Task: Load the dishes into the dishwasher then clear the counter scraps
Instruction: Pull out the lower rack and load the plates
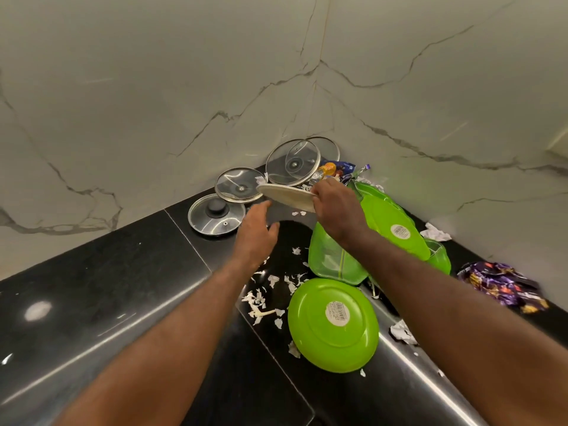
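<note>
Right hand (333,210) pinches the white plate (287,196) by its rim, plate sticking out left of the grip; open left hand (256,232) below should support the free edge and stay clear of the lids (292,162).

left hand (256,232): I am holding it forward, fingers open | right hand (335,207): I am gripping a white plate (287,196) rim

The black counter (92,287) is smooth, shiny stone. The green plates (316,339) are glossy plastic; the white plate (289,196) looks matt. The lids (293,162) in the back corner are glass with metal rims. The scraps (257,305) look like torn paper.
</note>
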